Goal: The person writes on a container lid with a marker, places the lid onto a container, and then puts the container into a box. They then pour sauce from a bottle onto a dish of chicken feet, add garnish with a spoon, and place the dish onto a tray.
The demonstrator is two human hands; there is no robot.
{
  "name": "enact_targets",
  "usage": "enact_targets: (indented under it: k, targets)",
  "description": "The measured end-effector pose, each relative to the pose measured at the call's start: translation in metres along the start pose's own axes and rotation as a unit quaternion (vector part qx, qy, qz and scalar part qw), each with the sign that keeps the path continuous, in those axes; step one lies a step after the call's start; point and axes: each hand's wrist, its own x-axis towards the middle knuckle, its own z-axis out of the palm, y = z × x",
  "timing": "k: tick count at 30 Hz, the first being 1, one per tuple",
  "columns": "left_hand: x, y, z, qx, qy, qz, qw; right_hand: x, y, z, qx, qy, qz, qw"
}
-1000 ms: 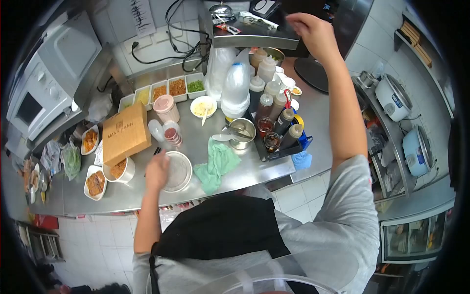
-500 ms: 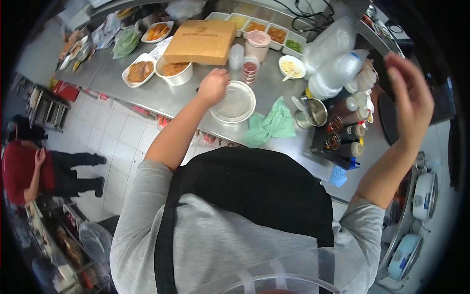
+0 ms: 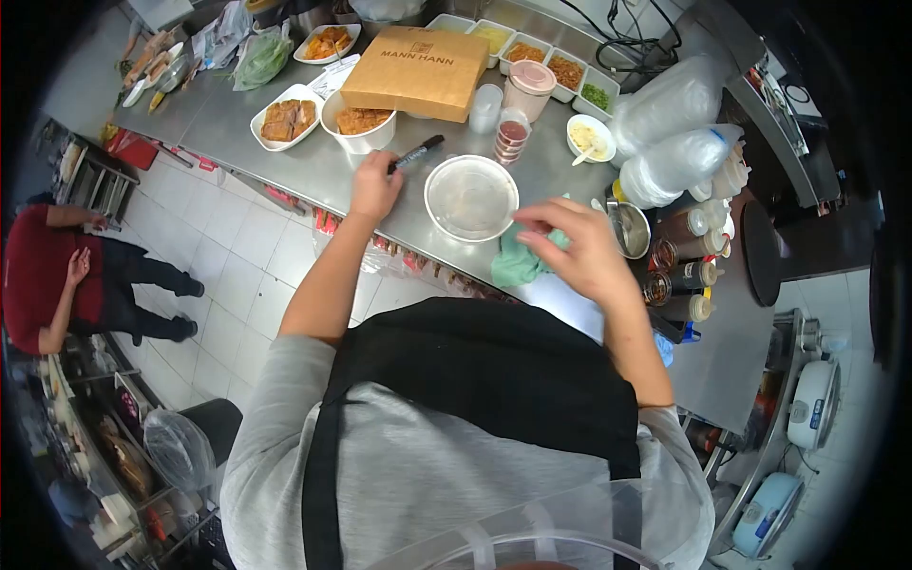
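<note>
My left hand (image 3: 375,187) is closed around one end of a black marker pen (image 3: 416,152) at the counter's front edge. Just right of it stands a round white bowl with a clear lid (image 3: 471,198). My right hand (image 3: 573,245) hovers at the bowl's right side, fingers curved and apart, holding nothing I can see. Beneath that hand lies a crumpled green cloth (image 3: 518,264), partly covered. A white tub of fried food (image 3: 357,139) sits behind my left hand, beside a white dish of browned pieces (image 3: 288,120).
A brown paper box (image 3: 416,74) sits at the back, near stacked small cups (image 3: 511,141) and a pink-lidded container (image 3: 528,87). Bagged lids (image 3: 676,169) and sauce bottles (image 3: 698,247) crowd the right. A person in a red shirt (image 3: 52,271) stands far left.
My right hand has come down from the upper right to beside the lidded bowl. My left hand has drawn back leftward from the bowl, and the marker now shows clearly.
</note>
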Motion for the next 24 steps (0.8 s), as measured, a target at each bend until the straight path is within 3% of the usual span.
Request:
enact_targets:
  k: [3, 5, 7, 10, 12, 13, 14, 17, 18, 22, 24]
  targets:
    - [-0.003, 0.055, -0.061, -0.010, 0.079, 0.032, 0.996, 0.040, -0.007, 0.047, 0.026, 0.062, -0.013, 0.998]
    - [0.000, 0.112, -0.098, -0.014, 0.077, 0.155, 0.985, 0.063, -0.011, 0.066, 0.021, 0.087, -0.048, 0.995]
    - [-0.009, 0.150, -0.107, -0.100, 0.018, 0.260, 0.960, 0.079, -0.007, 0.080, 0.039, 0.091, -0.087, 0.991]
    - [-0.031, 0.178, -0.112, -0.131, 0.128, 0.232, 0.955, 0.059, 0.009, 0.075, 0.205, 0.104, -0.055, 0.972]
    - [-0.050, 0.165, -0.098, -0.129, 0.011, 0.167, 0.977, 0.043, 0.006, 0.081, 0.398, 0.147, -0.010, 0.906]
    - [-0.062, 0.158, -0.088, -0.130, -0.049, 0.132, 0.981, 0.032, -0.004, 0.089, 0.513, 0.177, 0.014, 0.840]
    - [-0.075, 0.157, -0.078, -0.197, -0.150, 0.042, 0.968, 0.023, -0.011, 0.093, 0.619, 0.206, 0.041, 0.757]
    - [-0.079, 0.155, -0.065, -0.280, -0.319, 0.004, 0.905, 0.009, -0.005, 0.095, 0.689, 0.199, 0.036, 0.696]
    - [-0.076, 0.161, -0.067, -0.338, -0.289, 0.011, 0.895, 0.008, -0.004, 0.090, 0.713, 0.171, 0.020, 0.679]
    - [-0.064, 0.177, -0.070, -0.349, -0.284, 0.075, 0.890, 0.001, -0.014, 0.081, 0.697, 0.156, -0.041, 0.699]
    - [-0.064, 0.180, -0.063, -0.391, -0.292, 0.127, 0.863, 0.002, -0.024, 0.062, 0.693, 0.065, -0.093, 0.712]
